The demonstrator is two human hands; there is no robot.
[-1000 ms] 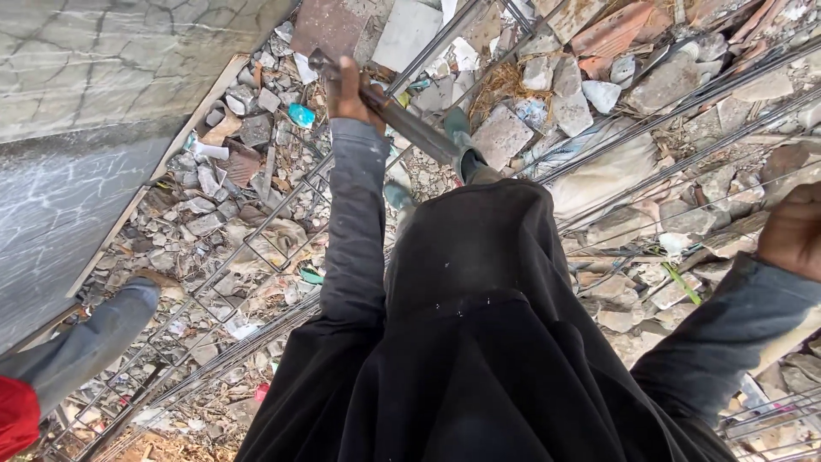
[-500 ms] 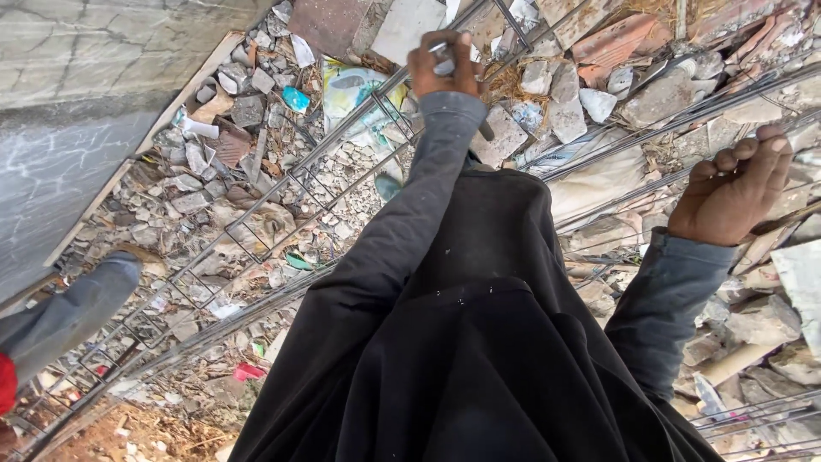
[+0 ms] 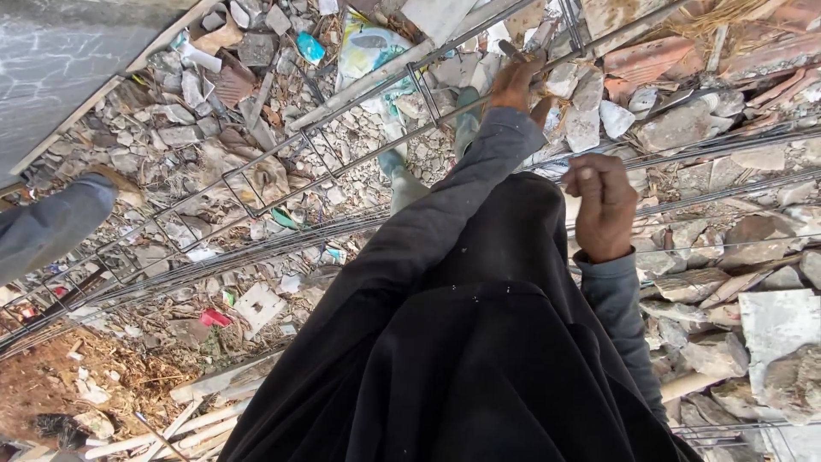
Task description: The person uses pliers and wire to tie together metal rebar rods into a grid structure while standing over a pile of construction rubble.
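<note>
Since half a second ago, the right hand (image 3: 603, 205) has come in from the right and now hangs just beside the dark-clad torso, its fingers curled shut; a thin wire or rod seems to pass by them, but I cannot tell whether they truly grip it. Meanwhile the left hand (image 3: 517, 81) has stayed stretched far forward, clamped around a long steel bar of the rebar cage (image 3: 359, 128), apparently with a small tool or wire end poking out above the knuckles.

That forward grip looks like a steadying hold, judged from the straight arm and the way the bar runs on under the fist. Long and narrow, the cage lies slantwise across the rubble ground (image 3: 171, 145), running from its left edge up toward the top right: parallel grey bars bound by squarish stirrups, dull and slightly rusty. More loose bars (image 3: 727, 192) cross the broken masonry at the right. Another person's grey sleeve (image 3: 51, 227) enters at the left edge.
</note>
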